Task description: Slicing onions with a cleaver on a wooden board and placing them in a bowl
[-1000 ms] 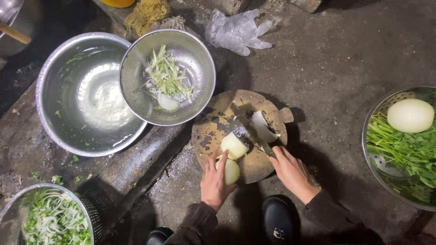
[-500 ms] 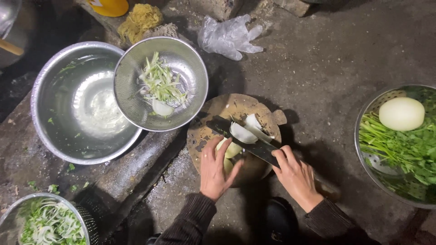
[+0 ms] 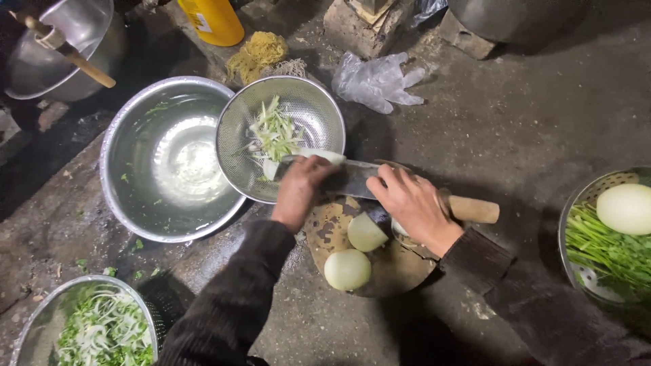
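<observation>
— Both hands have come up off the chopping board point(image 3: 380, 271) since the earlier frame, and the cleaver point(image 3: 352, 177) now lies flat over the near rim of the perforated colander point(image 3: 308, 108), carrying cut onion point(image 3: 319, 156).

— How do the hands hold it?

— The right hand point(image 3: 413, 203) lies curled over the blade where it meets the wooden handle point(image 3: 473, 209), fingers closed round it. The left hand point(image 3: 298, 190) is cupped against the far-left end of the blade, pressing the pale slices there.

— And how would that load handle?

— Likely slippery and loose: wet, thin slices slide off smooth steel, so the cupped palm serves as a stop. The cleaver looks broad and heavy, best gripped close to the blade, as here.

— What remains on the board?

— An onion wedge point(image 3: 366, 232) and a peeled rounded onion piece point(image 3: 347, 269), firm but apt to roll. Left of the colander sits a large steel bowl point(image 3: 135, 196); a basket of greens point(image 3: 576, 224) stands at right.
</observation>
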